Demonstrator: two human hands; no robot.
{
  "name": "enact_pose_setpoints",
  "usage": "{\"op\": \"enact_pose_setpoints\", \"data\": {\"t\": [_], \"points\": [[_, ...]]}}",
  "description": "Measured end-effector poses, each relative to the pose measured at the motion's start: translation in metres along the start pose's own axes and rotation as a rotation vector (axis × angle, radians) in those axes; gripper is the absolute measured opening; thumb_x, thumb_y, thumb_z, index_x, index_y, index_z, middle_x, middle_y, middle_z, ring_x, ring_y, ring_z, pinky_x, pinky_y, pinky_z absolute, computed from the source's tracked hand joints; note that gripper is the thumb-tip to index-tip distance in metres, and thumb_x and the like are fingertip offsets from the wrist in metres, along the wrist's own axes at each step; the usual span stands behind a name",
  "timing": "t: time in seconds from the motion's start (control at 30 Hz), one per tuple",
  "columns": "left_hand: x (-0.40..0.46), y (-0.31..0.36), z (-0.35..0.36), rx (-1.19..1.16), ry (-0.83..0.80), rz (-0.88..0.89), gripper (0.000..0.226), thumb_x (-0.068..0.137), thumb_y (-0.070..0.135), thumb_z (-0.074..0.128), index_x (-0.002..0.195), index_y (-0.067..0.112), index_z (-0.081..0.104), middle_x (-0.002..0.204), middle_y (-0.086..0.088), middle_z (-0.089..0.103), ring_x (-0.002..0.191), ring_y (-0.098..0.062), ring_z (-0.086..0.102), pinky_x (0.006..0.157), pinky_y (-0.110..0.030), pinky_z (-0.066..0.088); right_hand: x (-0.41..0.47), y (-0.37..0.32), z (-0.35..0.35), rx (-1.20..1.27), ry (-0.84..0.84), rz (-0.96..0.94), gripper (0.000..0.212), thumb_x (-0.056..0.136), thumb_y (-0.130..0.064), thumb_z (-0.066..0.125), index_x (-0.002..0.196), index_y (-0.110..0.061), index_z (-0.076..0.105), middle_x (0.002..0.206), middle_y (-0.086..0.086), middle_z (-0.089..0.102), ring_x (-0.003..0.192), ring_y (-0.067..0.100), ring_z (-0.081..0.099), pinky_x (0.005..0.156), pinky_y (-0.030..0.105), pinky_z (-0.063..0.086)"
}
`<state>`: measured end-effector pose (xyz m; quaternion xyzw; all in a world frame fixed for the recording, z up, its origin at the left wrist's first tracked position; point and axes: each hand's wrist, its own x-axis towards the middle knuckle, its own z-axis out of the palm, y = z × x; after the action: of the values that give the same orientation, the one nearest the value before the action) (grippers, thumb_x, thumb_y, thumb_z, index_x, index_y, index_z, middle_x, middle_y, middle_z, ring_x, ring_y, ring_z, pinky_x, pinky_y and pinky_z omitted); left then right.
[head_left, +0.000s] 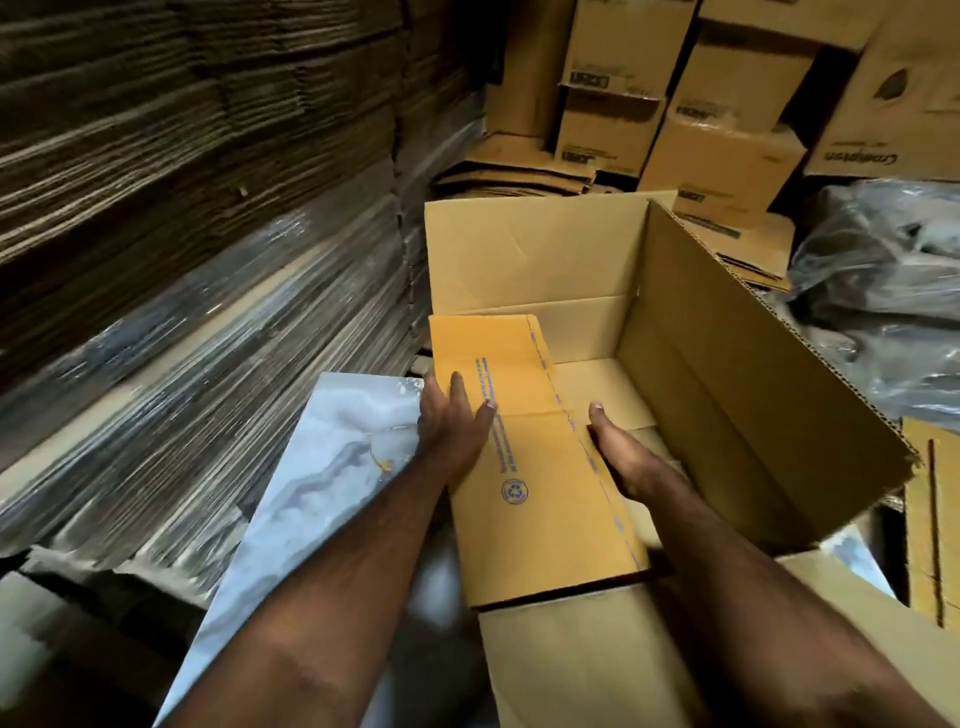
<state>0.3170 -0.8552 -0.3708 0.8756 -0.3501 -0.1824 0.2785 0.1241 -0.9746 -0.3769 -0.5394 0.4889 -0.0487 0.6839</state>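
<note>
left hand flat on box flap; right hand at flap edge, grip unclear

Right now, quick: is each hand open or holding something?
Left hand: open, straight fingers pressing the printed flap.
Right hand: at that flap's right edge; open or gripping cannot be told.

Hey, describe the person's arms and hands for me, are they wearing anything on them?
Both forearms are bare, with no sleeves in view. The left hand and right hand wear no gloves, and no watch, band or ring shows on the wrists or visible fingers.
</note>
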Motion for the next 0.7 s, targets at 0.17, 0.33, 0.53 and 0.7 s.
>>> {"op": "enact_pose_setpoints", "data": {"t": [0.17, 0.33, 0.53, 0.7], "points": [[-0.007, 0.03, -0.042, -0.176, -0.112, -0.136, 0.072, 0.098, 0.063, 0.03, 0.147, 0.012, 0.037, 0.155, -0.021, 0.023, 0.145, -0.034, 0.019, 0.117, -0.044, 0.022, -0.038, -0.025, 0.01, 0.389, -0.184, -0.155, 0.092, 0.092, -0.076, 0.011, 0.089, -0.013, 0.078, 0.084, 0.012, 0.072, 0.073, 0.025, 0.068, 0.069, 0.031, 0.053], [-0.007, 0.059, -0.097, -0.406, -0.11, -0.003, 0.107, 0.059, 0.098, 0.033, 0.136, 0.027, 0.054, 0.145, -0.004, 0.05, 0.134, -0.025, 0.045, 0.113, -0.042, 0.033, -0.05, -0.063, 0.062, 0.5, -0.409, -0.323, 0.1, 0.084, -0.083, 0.012, 0.12, -0.011, 0.071, 0.105, 0.016, 0.071, 0.089, 0.027, 0.069, 0.086, 0.037, 0.052], [-0.029, 0.054, -0.168, -0.155, -0.076, -0.081, 0.035, 0.09, 0.017, 0.052, 0.122, 0.005, 0.049, 0.114, -0.017, 0.062, 0.098, -0.031, 0.066, 0.079, -0.04, 0.059, -0.065, -0.069, 0.14, 0.137, -0.398, -0.358, 0.091, 0.091, -0.074, -0.002, 0.138, -0.024, 0.057, 0.133, -0.006, 0.06, 0.123, 0.01, 0.049, 0.101, 0.039, 0.033], [-0.022, -0.022, -0.189, 0.19, 0.019, -0.264, 0.065, 0.086, 0.024, 0.055, 0.147, 0.014, 0.035, 0.141, -0.017, 0.05, 0.123, -0.037, 0.053, 0.1, -0.049, 0.047, -0.065, -0.038, 0.157, -0.092, -0.292, -0.322, 0.08, 0.097, -0.067, 0.004, 0.127, -0.025, 0.065, 0.135, -0.01, 0.06, 0.13, 0.008, 0.046, 0.109, 0.04, 0.03]]}}
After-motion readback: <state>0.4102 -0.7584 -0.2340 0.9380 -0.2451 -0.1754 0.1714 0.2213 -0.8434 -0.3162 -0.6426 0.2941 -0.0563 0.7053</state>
